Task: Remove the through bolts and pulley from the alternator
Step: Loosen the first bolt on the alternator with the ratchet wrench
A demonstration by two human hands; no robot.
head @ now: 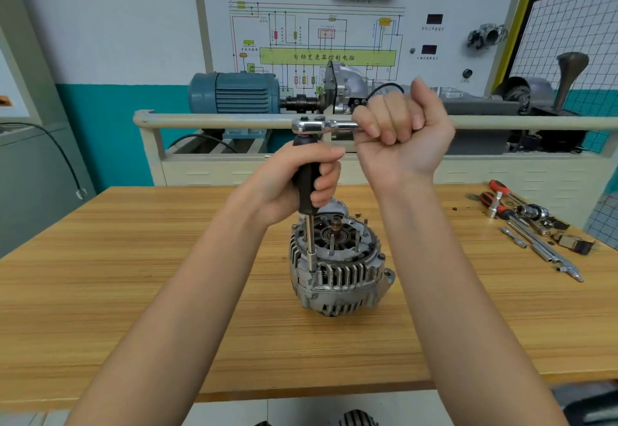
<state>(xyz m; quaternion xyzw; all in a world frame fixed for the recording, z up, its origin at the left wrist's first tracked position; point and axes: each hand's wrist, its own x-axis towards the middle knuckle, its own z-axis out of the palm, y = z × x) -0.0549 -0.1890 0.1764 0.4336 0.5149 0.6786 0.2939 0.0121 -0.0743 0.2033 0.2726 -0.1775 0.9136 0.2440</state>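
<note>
Alternator (337, 265) stands at the table's (133, 291) centre, finned housing upright, exposed shaft end facing up. We see the left hand (294, 184) curl its grip around the black handle (306, 188) of a long socket driver (311, 245), whose steel shank drops onto a through bolt at the housing's 9 o'clock rim. Our right hand (404, 131) closes its grip as a fist around the chrome ratchet (321, 125), which lies level atop the driver, head at 9 o'clock from the fist. Loose tools (528, 225), among them red-handled ones, lie at the table's 3 o'clock edge. Beyond at 12 o'clock sits a blue electric motor (234, 92) below a wiring diagram board (327, 34).
</note>
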